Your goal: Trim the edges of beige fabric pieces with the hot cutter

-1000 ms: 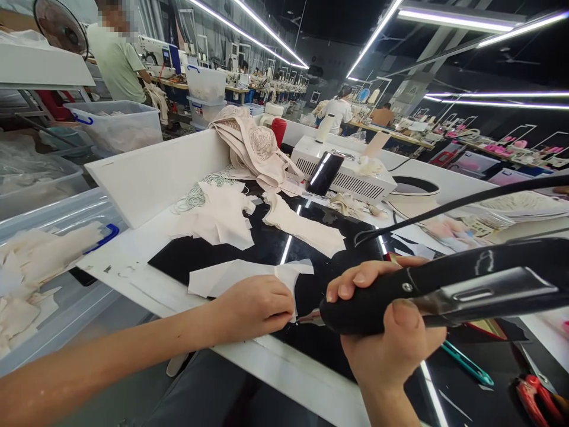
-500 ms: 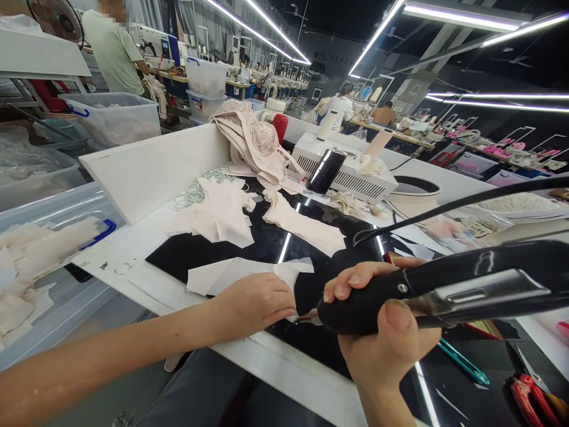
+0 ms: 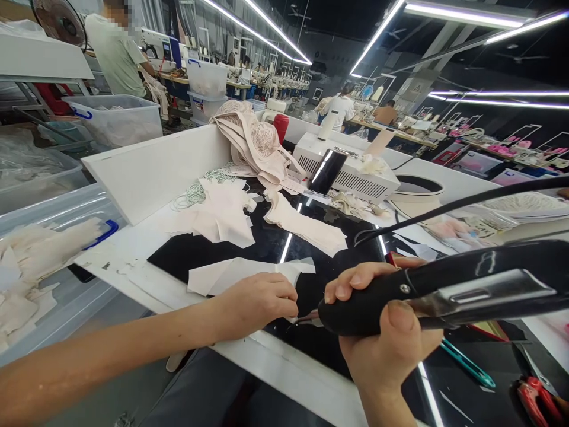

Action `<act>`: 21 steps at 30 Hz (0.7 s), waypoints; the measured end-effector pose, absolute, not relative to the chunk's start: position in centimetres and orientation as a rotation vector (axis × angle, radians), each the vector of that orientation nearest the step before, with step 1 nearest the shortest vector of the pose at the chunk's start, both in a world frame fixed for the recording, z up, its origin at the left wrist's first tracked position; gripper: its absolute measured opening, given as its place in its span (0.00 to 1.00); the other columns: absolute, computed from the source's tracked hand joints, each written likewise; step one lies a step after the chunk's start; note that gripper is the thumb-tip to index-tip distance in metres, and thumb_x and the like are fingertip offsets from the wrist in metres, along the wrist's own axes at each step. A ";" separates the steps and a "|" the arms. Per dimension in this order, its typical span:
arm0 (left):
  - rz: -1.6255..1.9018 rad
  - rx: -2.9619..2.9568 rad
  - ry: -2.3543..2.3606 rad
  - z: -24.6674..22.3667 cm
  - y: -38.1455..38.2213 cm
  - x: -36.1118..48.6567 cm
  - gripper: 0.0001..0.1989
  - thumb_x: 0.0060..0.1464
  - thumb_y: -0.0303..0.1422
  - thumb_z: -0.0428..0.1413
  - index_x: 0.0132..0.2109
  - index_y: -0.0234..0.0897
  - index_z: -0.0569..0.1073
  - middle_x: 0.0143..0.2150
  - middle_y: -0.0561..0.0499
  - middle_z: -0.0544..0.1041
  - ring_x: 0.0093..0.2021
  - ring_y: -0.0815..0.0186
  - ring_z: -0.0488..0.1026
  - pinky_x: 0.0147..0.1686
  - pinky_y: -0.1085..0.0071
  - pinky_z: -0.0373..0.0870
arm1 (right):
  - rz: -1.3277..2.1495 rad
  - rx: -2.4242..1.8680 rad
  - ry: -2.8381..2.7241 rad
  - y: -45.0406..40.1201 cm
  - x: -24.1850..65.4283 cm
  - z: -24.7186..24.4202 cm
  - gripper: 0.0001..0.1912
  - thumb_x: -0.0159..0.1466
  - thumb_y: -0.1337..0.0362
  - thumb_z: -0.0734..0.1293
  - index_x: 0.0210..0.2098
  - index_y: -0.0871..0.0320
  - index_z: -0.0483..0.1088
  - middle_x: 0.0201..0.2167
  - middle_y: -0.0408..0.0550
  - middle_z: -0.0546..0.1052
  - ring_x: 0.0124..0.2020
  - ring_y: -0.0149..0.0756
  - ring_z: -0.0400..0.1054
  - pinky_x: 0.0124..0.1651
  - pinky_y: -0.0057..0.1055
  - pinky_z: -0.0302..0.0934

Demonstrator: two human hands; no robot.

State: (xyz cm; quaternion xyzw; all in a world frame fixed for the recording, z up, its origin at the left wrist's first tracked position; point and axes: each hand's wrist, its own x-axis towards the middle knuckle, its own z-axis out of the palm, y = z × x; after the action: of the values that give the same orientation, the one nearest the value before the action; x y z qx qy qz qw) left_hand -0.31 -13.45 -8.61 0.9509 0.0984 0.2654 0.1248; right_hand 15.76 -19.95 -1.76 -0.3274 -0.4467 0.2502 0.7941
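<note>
My left hand (image 3: 255,303) lies over the right end of a pale beige fabric piece (image 3: 213,276), its fingers pressed together on the fabric's edge. My right hand (image 3: 389,347) is wrapped round a black corded tool (image 3: 493,279) with a long metal lever, whose exact kind I cannot tell. The tool's narrow reddish tip points left and nearly meets my left fingertips; contact there cannot be made out. Both hands are above a shiny black board (image 3: 175,256). Behind them lie a long cut fabric piece (image 3: 306,225) and a stack of fabric pieces (image 3: 222,210).
Moulded beige bra parts (image 3: 255,139) are heaped at the back, near a white vented machine (image 3: 355,178) and a black cylinder (image 3: 328,170). On the right lie a teal cutter (image 3: 469,363) and red-handled scissors (image 3: 536,400). Plastic bins (image 3: 120,118) stand left, near a person (image 3: 115,56).
The left fingers have shifted slightly, with the thumb drawn in closer to the fabric edge. My right hand keeps its hold on the tool. The view has moved a little.
</note>
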 end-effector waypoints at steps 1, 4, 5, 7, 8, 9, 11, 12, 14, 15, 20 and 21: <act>0.758 2.765 0.278 -8.6 -13.4 -0.4 0.10 0.65 0.17 0.59 0.42 0.37 0.77 0.43 0.51 0.81 0.47 0.64 0.77 0.51 0.69 0.72 | 0.531 -0.709 -0.961 -19.9 15.7 -1.8 0.22 0.60 0.56 0.77 0.48 0.53 0.67 0.28 0.38 0.74 0.22 0.33 0.70 0.22 0.30 0.67; 0.741 2.755 0.265 -8.5 -13.2 -0.5 0.10 0.65 0.18 0.58 0.44 0.37 0.78 0.44 0.52 0.82 0.46 0.64 0.77 0.49 0.69 0.73 | 0.516 -0.722 -0.962 -19.9 15.7 -1.7 0.23 0.60 0.55 0.77 0.48 0.53 0.67 0.28 0.37 0.74 0.22 0.33 0.70 0.21 0.30 0.66; 0.746 2.753 0.258 -8.5 -13.1 -0.6 0.09 0.66 0.18 0.58 0.44 0.37 0.78 0.44 0.52 0.82 0.46 0.65 0.77 0.49 0.69 0.73 | 0.517 -0.722 -0.961 -19.8 15.7 -1.7 0.23 0.60 0.55 0.77 0.48 0.53 0.67 0.28 0.37 0.74 0.22 0.33 0.70 0.21 0.30 0.66; 0.762 2.753 0.245 -8.5 -13.0 -0.7 0.09 0.67 0.19 0.58 0.44 0.37 0.79 0.44 0.52 0.82 0.46 0.65 0.78 0.48 0.69 0.73 | 0.524 -0.715 -0.961 -19.8 15.7 -1.7 0.23 0.59 0.55 0.78 0.48 0.53 0.67 0.27 0.37 0.75 0.22 0.33 0.69 0.21 0.30 0.66; 0.769 2.757 0.239 -8.5 -12.9 -0.8 0.10 0.66 0.18 0.57 0.43 0.37 0.78 0.44 0.51 0.83 0.46 0.65 0.78 0.48 0.69 0.74 | 0.525 -0.713 -0.960 -19.8 15.7 -1.7 0.23 0.59 0.55 0.78 0.48 0.53 0.67 0.27 0.37 0.75 0.22 0.34 0.69 0.21 0.30 0.66; 0.772 2.763 0.236 -8.5 -12.9 -0.9 0.11 0.66 0.18 0.57 0.43 0.37 0.78 0.44 0.51 0.83 0.46 0.65 0.78 0.48 0.69 0.74 | 0.525 -0.714 -0.958 -19.8 15.7 -1.7 0.24 0.59 0.55 0.78 0.48 0.53 0.67 0.27 0.37 0.75 0.22 0.34 0.69 0.20 0.30 0.66; 0.766 2.763 0.230 -8.4 -12.9 -1.1 0.12 0.64 0.16 0.56 0.42 0.37 0.78 0.44 0.50 0.83 0.46 0.63 0.78 0.49 0.68 0.74 | 0.516 -0.724 -0.952 -19.8 15.6 -1.7 0.25 0.59 0.54 0.78 0.48 0.52 0.67 0.27 0.37 0.74 0.21 0.34 0.69 0.20 0.30 0.66; 0.763 2.741 0.238 -8.4 -13.0 -1.1 0.12 0.62 0.16 0.55 0.42 0.37 0.78 0.45 0.50 0.83 0.47 0.63 0.78 0.50 0.68 0.74 | 0.512 -0.729 -0.950 -19.8 15.6 -1.7 0.25 0.59 0.53 0.78 0.48 0.52 0.67 0.27 0.37 0.74 0.21 0.34 0.69 0.20 0.30 0.65; 0.766 2.652 0.273 -8.2 -13.1 -1.1 0.11 0.61 0.17 0.56 0.41 0.37 0.78 0.44 0.49 0.83 0.47 0.62 0.78 0.52 0.67 0.74 | 0.508 -0.735 -0.949 -19.9 15.6 -1.7 0.25 0.59 0.53 0.78 0.49 0.52 0.67 0.27 0.37 0.74 0.21 0.34 0.68 0.20 0.30 0.65; 0.770 2.599 0.296 -8.1 -13.2 -1.1 0.10 0.60 0.18 0.56 0.40 0.37 0.79 0.43 0.50 0.83 0.47 0.62 0.78 0.52 0.67 0.73 | 0.509 -0.734 -0.952 -19.9 15.6 -1.7 0.24 0.59 0.54 0.78 0.49 0.52 0.67 0.27 0.37 0.74 0.21 0.34 0.68 0.20 0.30 0.66; 0.726 2.461 0.422 -7.5 -13.4 -0.4 0.08 0.64 0.23 0.59 0.37 0.37 0.80 0.41 0.52 0.82 0.43 0.65 0.78 0.49 0.68 0.71 | 0.534 -0.718 -0.959 -19.8 15.7 -1.7 0.23 0.60 0.57 0.77 0.48 0.53 0.67 0.28 0.37 0.75 0.22 0.33 0.69 0.22 0.29 0.67; 0.702 2.457 0.453 -7.4 -13.4 -0.2 0.07 0.65 0.24 0.61 0.36 0.37 0.80 0.40 0.52 0.81 0.41 0.65 0.77 0.48 0.68 0.70 | 0.536 -0.716 -0.956 -19.8 15.7 -1.7 0.23 0.60 0.57 0.77 0.48 0.53 0.67 0.28 0.37 0.75 0.22 0.33 0.69 0.22 0.29 0.67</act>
State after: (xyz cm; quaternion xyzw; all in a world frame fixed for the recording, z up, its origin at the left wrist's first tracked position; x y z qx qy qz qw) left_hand -0.21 -13.39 -7.39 0.9116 0.1680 0.2605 0.2700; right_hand 15.65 -19.84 -1.71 -0.3331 -0.4444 0.2491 0.7934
